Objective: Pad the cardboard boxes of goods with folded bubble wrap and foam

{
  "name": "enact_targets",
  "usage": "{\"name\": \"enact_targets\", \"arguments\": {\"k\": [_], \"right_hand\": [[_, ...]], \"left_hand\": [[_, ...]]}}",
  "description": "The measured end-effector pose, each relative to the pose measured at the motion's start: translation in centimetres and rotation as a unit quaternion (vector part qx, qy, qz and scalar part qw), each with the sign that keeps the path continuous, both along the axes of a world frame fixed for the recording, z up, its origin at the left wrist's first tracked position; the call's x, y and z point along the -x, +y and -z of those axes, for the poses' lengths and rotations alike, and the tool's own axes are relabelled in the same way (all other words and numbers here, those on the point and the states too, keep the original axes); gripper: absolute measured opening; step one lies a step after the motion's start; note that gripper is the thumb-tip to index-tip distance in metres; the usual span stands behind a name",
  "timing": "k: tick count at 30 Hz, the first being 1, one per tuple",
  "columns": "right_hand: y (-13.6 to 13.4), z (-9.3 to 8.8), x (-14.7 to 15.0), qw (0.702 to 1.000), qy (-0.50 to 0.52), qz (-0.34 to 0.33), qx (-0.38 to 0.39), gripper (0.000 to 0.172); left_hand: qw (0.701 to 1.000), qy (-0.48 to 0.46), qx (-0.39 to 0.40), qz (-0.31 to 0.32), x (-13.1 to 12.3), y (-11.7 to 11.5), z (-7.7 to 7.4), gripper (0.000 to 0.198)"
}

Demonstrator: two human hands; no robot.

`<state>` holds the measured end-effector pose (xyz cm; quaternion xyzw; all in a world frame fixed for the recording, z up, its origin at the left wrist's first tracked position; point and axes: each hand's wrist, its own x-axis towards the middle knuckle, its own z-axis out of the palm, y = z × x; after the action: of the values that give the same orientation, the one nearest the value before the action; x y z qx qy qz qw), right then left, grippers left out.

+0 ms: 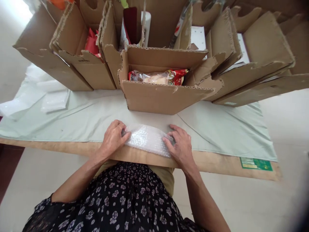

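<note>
A bundle wrapped in bubble wrap (pixel 147 139) lies at the near edge of the table, on a pale green sheet (pixel 79 119). My left hand (pixel 113 138) grips its left end with curled fingers. At the bundle's right end, my right hand (pixel 180 146) presses down with bent fingers. What is inside the wrap is hidden.
Just behind the bundle stands an open cardboard box (pixel 159 93) holding a red snack packet (pixel 156 77). More open cardboard boxes (pixel 72 54) crowd the back of the table. Folded plastic sheets (pixel 54 100) lie at the left. A green label (pixel 256 163) sits near the right front edge.
</note>
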<state>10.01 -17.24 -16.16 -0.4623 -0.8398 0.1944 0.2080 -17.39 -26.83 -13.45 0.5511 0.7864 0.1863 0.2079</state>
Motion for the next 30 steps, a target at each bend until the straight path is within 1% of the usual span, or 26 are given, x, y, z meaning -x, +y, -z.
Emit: {"name": "enact_targets", "arguments": {"k": [2,4,6,7,9,11,14,15,16,17,19,21,22,24,26,28,30], "right_hand": [[-0.9,-1.1,-0.3,0.997,0.042,0.017,0.063,0.02],[-2.1,-2.4,-0.5,0.986,0.087,0.034,0.137,0.02],[-3.7,-3.4,-0.3,0.972,0.122,0.031,0.198,0.033],[-4.7,-3.6,-0.1,0.966,0.132,0.019,0.223,0.041],[-6.8,-3.5,0.7,0.954,0.141,-0.013,0.264,0.053],[-8.9,-2.9,1.6,0.948,0.143,-0.038,0.283,0.059],[-11.5,-1.7,2.4,0.948,0.135,-0.039,0.286,0.057],[-12.1,-1.4,2.6,0.949,0.133,-0.031,0.286,0.055],[-12.5,-1.3,2.6,0.949,0.134,-0.021,0.285,0.053],[-12.7,-1.2,2.6,0.949,0.139,-0.011,0.283,0.051],[-12.9,-1.2,2.6,0.946,0.155,-0.001,0.286,0.044],[-12.6,-1.2,2.5,0.936,0.173,-0.002,0.307,0.037],[-12.4,-1.2,2.4,0.929,0.181,-0.004,0.324,0.035],[-12.0,-1.2,2.4,0.91,0.198,-0.002,0.365,0.034],[-11.6,-1.2,2.4,0.888,0.211,0.011,0.409,0.037],[-11.5,-1.1,2.6,0.867,0.22,0.031,0.446,0.041],[-11.5,-1.2,2.9,0.847,0.23,0.05,0.476,0.044]], "left_hand": [[0.998,-0.059,-0.009,-0.018,0.2,-0.3,-0.4,0.012],[0.992,-0.125,0.0,-0.025,1.1,-0.6,-1.1,0.015],[0.989,-0.147,0.0,-0.016,2.5,-0.5,-1.9,0.016],[0.991,-0.133,-0.007,-0.006,3.2,-0.2,-2.2,0.015],[0.997,-0.065,-0.018,0.027,3.9,0.9,-2.5,0.019],[0.996,0.011,-0.016,0.089,3.6,2.6,-2.2,0.026],[0.973,0.093,-0.029,0.208,1.5,5.1,-1.1,0.029],[0.964,0.111,-0.042,0.236,0.8,5.6,-0.6,0.03],[0.958,0.124,-0.061,0.251,0.2,5.8,-0.3,0.031],[0.955,0.131,-0.087,0.25,-0.2,5.6,-0.1,0.032],[0.955,0.131,-0.144,0.223,-0.2,3.8,0.1,0.037],[0.953,0.111,-0.187,0.21,0.4,0.5,0.0,0.041],[0.95,0.096,-0.193,0.228,0.7,-1.5,-0.1,0.045],[0.93,0.08,-0.191,0.304,1.2,-5.6,-0.3,0.054],[0.909,0.085,-0.173,0.37,1.1,-8.8,-0.2,0.061],[0.899,0.1,-0.174,0.389,0.4,-10.5,0.2,0.059],[0.899,0.109,-0.201,0.373,-0.5,-10.8,0.8,0.05]]}}
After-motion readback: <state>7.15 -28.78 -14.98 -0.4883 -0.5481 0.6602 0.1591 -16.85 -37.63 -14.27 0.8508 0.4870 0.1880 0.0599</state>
